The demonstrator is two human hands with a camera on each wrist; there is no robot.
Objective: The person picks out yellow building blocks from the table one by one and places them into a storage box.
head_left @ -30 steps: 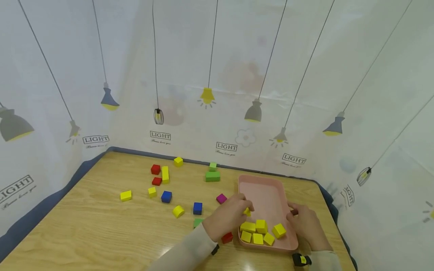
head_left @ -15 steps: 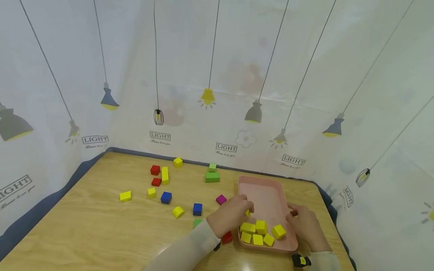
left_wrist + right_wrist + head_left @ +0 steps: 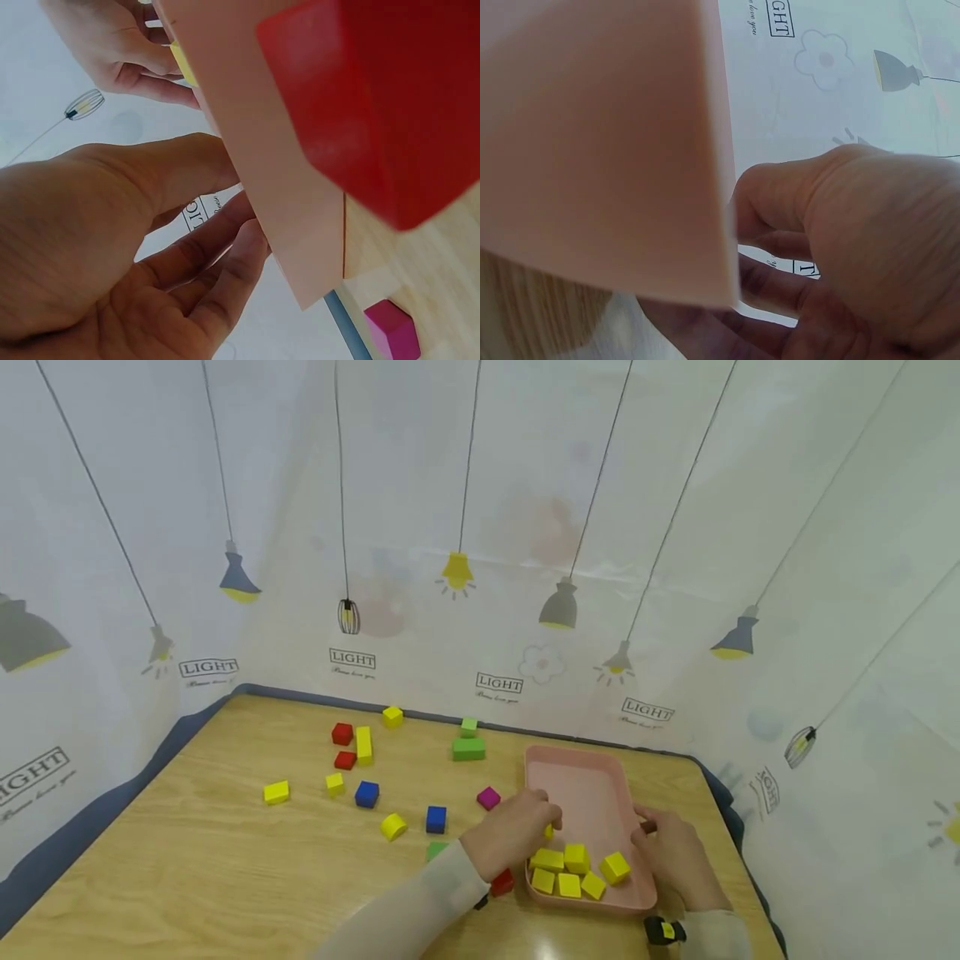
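- The left hand reaches over the left wall of the pink tray, fingers curled down, and pinches a yellow block.
- That block is inside the tray, near its left wall; the fingers hide most of it, so whether it touches the floor of the tray I cannot tell.
- The right hand grips the tray by its right wall, thumb at the rim and the other fingers lower down.
- Six yellow pieces lie in the tray's near end, five bunched together and one a little to the right.
- A red block sits just outside the left wall, partly covered by the left arm; it fills much of the left wrist view.
- A green block shows in part beyond the left sleeve.
- A magenta block is near the tray, beyond the left hand.
- Two blue cubes stand farther left, apart from each other.
- Near the far edge of the wooden table, a small green cube is just behind a longer green bar.
- Two red pieces lie beside a long yellow bar.
- Four more yellow shapes are scattered on the table's left half, one with a rounded top.
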